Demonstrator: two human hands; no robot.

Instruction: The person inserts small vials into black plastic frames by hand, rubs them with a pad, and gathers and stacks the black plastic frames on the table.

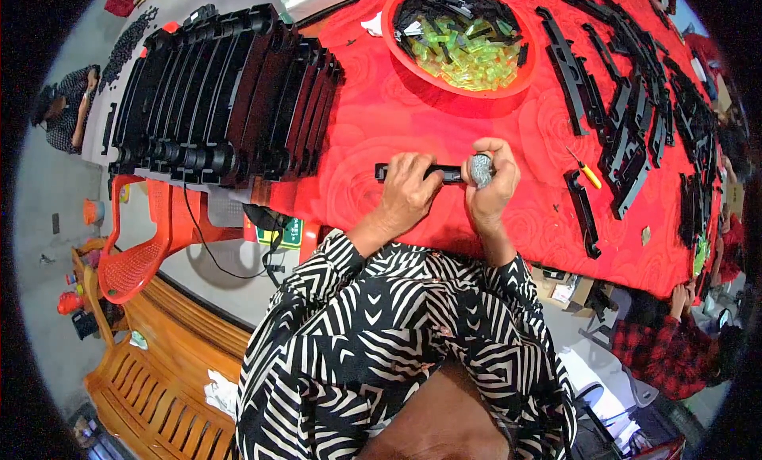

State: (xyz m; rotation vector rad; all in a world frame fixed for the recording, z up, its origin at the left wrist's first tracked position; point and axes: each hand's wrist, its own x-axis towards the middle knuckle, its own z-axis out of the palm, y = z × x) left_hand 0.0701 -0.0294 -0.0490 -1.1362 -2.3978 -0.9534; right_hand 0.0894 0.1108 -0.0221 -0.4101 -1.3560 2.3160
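Observation:
A long, narrow black plastic part (451, 173) lies on the red cloth in front of me. My left hand (408, 188) presses down over it with curled fingers, and its left end sticks out past them. At the part's right end, my right hand (495, 186) is closed around a small rounded object with a grey-and-white pattern (481, 170). What that object is I cannot make out, and the fingers hide where it meets the part.
A red basin (389, 43) holds yellow-green and black pieces. Stacked black parts (230, 95) stand at left. More black parts (631, 103) lie at right, near a yellow-handled screwdriver (589, 174) and a single black strip (583, 214). A person in red plaid (655, 345) sits at lower right.

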